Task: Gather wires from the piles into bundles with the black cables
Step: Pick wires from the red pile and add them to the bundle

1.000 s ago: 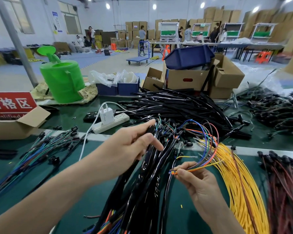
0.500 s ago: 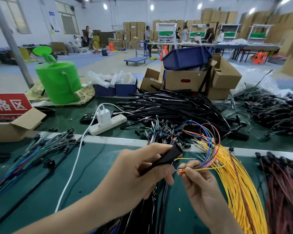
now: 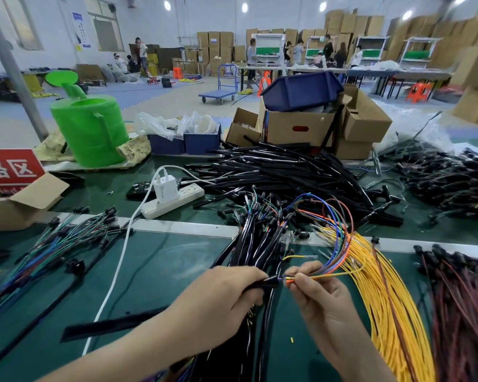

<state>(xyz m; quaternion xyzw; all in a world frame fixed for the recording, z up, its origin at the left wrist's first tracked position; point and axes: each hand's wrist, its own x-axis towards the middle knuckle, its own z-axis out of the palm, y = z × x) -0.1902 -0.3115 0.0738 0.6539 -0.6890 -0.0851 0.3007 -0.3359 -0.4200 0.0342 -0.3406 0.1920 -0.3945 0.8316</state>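
fingers of our left hand (image 3: 221,304) curl round the end of a black cable (image 3: 268,282) near the front edge of the bench (image 3: 163,271). our right hand (image 3: 323,301) pinches coloured wires (image 3: 330,267) just beside that end. yellow wire pile (image 3: 392,312) lies toward the right edge.

Table (image 3: 163,260), back left: green watering can (image 3: 90,130) on crumpled brown paper (image 3: 134,150). Centre: white power strip (image 3: 177,202), white charger (image 3: 164,188) plugged in. Behind: two blue bins (image 3: 184,144) holding plastic bags; cardboard boxes (image 3: 295,128), dark blue bin (image 3: 301,91) on top. Left edge: red sign (image 3: 10,170), open carton (image 3: 17,210). Floor beyond: blue trolley (image 3: 218,93)
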